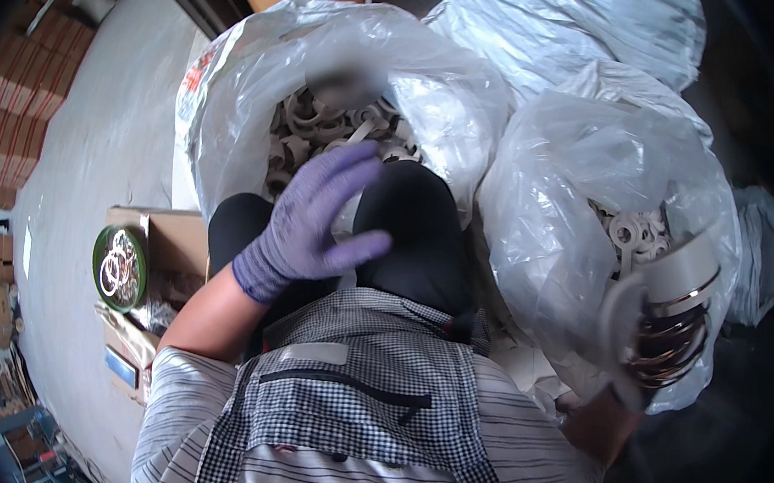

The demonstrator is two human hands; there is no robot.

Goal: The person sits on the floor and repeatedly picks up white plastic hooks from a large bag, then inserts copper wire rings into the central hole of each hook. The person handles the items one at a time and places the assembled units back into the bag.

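Observation:
My left hand, in a purple knit glove, hovers over my lap with its fingers spread and nothing in them. A dark, motion-blurred object hangs in the air beyond its fingertips, too smeared to name. Below it, a large plastic-lined bag holds many greyish ring-shaped parts. At the right, my right hand is mostly hidden behind a stack of rings, white and shiny copper-brown, which it appears to grip. That stack is held over the near side of a second plastic-lined bag with pale rings inside.
On my left a round green-rimmed tray of thin shiny rings stands beside a cardboard box. A white sack lies beyond the bags. Stacked cartons line the far left of the grey floor.

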